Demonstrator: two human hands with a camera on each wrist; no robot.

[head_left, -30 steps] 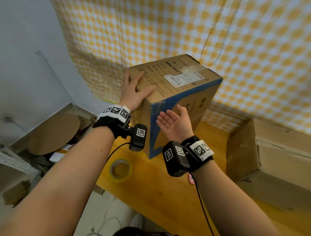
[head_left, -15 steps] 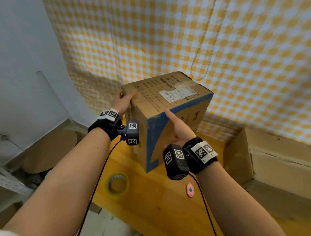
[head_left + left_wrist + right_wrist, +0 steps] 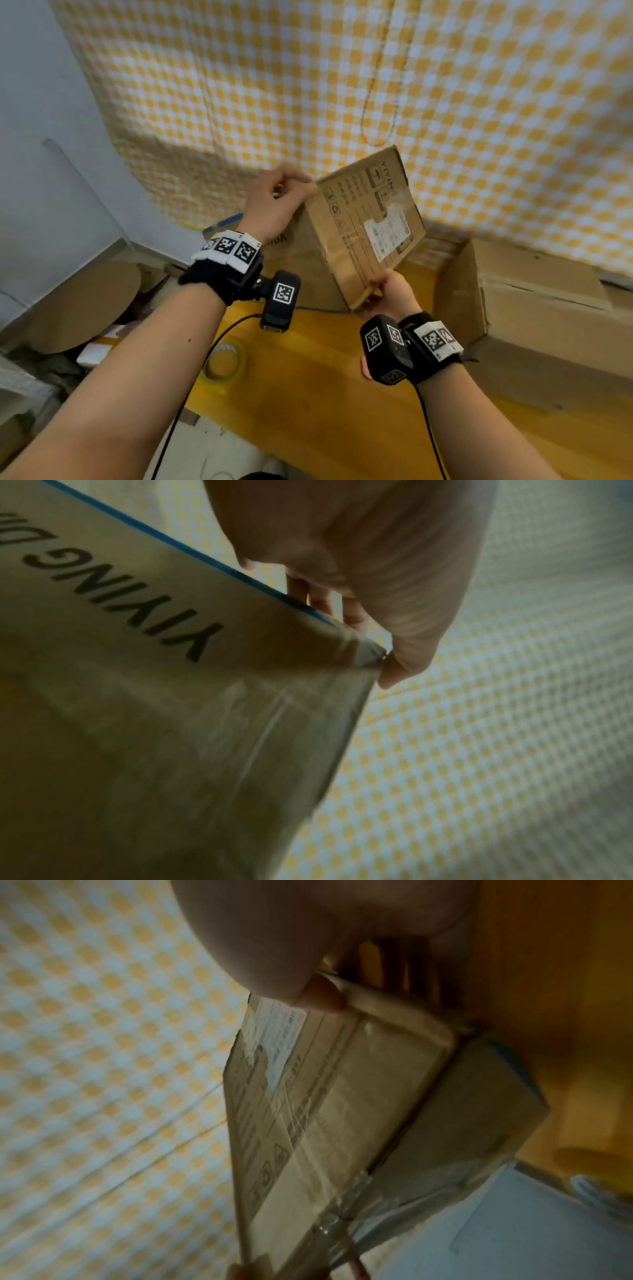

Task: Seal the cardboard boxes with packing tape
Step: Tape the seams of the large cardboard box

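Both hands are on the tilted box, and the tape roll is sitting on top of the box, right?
Not quite. Both hands, left hand and right hand, do grip the tilted box, but the tape roll lies on the wooden table, below the left wrist, as the head view shows.

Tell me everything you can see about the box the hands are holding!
The box is brown cardboard with black print, a white label and a blue stripe along one edge. Clear shiny tape runs across its printed face. It is tipped steeply, that face turned up and to the right, over the yellow table. The left hand grips its top corner; the right hand pinches its lower corner. Whether it touches the table cannot be told.
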